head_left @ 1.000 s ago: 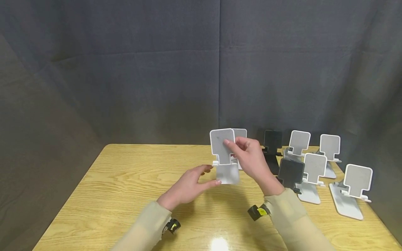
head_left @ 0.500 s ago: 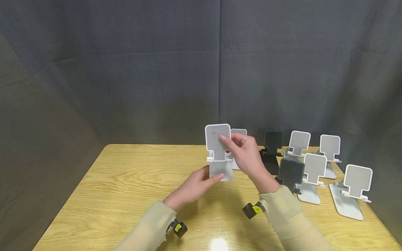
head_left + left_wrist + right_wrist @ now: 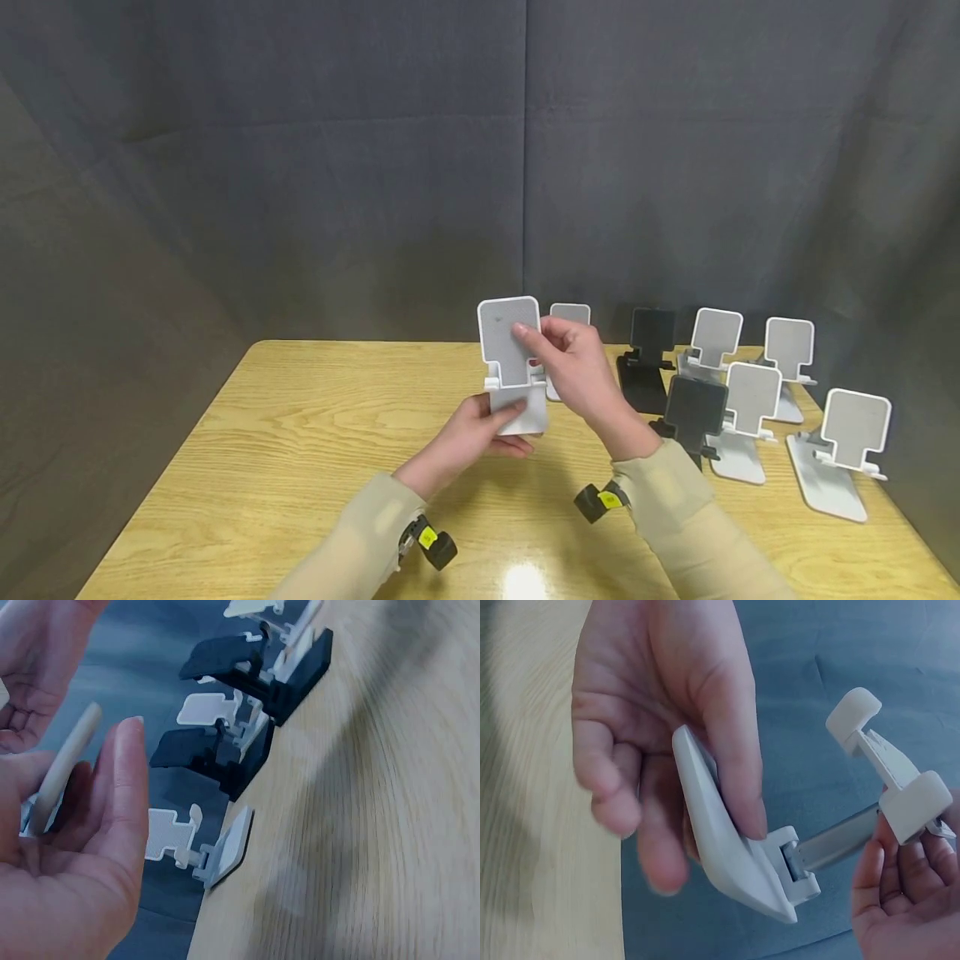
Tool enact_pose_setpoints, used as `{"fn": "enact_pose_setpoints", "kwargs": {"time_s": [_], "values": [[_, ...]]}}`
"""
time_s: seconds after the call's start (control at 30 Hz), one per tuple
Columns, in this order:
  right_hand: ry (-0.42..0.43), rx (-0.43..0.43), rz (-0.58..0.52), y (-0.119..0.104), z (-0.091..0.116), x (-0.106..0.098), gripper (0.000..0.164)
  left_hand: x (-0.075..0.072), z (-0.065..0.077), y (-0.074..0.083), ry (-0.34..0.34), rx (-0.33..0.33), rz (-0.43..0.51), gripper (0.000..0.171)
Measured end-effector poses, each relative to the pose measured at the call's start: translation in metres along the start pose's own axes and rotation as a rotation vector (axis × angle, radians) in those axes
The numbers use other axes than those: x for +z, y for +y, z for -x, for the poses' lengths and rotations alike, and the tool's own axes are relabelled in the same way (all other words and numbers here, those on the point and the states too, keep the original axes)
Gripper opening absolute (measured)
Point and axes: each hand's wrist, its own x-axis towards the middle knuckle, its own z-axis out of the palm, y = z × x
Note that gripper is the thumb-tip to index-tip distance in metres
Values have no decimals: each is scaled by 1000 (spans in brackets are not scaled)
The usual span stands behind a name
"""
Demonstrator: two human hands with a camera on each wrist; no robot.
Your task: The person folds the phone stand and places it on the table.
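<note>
A white phone stand [image 3: 501, 333] with a grey-padded backrest is held up in front of me by both hands. My left hand [image 3: 467, 433] grips its base, thumb on top and the other fingers beneath. With thumb and fingers my right hand [image 3: 581, 367] pinches the right side of the backrest. The right wrist view shows the base [image 3: 727, 832] between the left thumb and fingers, and a metal post [image 3: 838, 840] running to the cradle [image 3: 915, 806] at the right hand. Edge-on in the left wrist view, the base plate [image 3: 64, 769] sits in the left hand.
Several more phone stands stand on the wooden table [image 3: 322, 417]: a white one [image 3: 570, 313] behind the held stand, black ones [image 3: 652, 332] [image 3: 696, 410] right of it, and more white ones [image 3: 855, 429] toward the right edge. A dark curtain [image 3: 375, 208] hangs behind.
The phone stand has moved left with the right hand. The left hand, earlier beside the base, has closed on it, with thumb above and fingers under.
</note>
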Motion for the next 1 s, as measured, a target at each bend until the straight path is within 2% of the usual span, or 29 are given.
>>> {"fn": "enact_pose_setpoints", "kwargs": {"time_s": [0.2,0.43,0.57,0.73,1.0], "values": [[-26,-21,18,2,1,-2,28,0,3,2,-13,-3,9,39],[-10,3,31,7,-2,-7,45,1,6,5,-26,5,30,38],[-68,24,23,8,-4,-11,52,1,7,7,-32,2,29,38],[-162,24,30,9,-7,-15,45,2,9,8,-52,26,23,38],[-192,26,68,11,-9,-18,41,5,11,11,-68,39,27,35]]}}
